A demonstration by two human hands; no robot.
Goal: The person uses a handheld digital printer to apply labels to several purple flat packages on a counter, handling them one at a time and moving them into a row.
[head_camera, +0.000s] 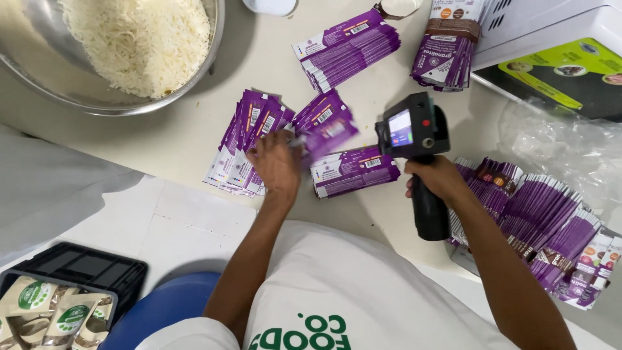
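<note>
Right hand (435, 178) grips a handheld printer (414, 139); left hand (277, 162) lies half-open on purple packets (249, 139).

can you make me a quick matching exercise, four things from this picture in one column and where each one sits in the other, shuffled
1. metal bowl
2. handheld device
3. black crate
4. fanned purple packets

a. in the right hand
b. under the left hand
c. top left of the table
d. on the floor, bottom left

Pairs: 1-c, 2-a, 3-d, 4-b

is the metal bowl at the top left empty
No, the metal bowl holds a heap of pale shredded food that fills much of it.
</note>
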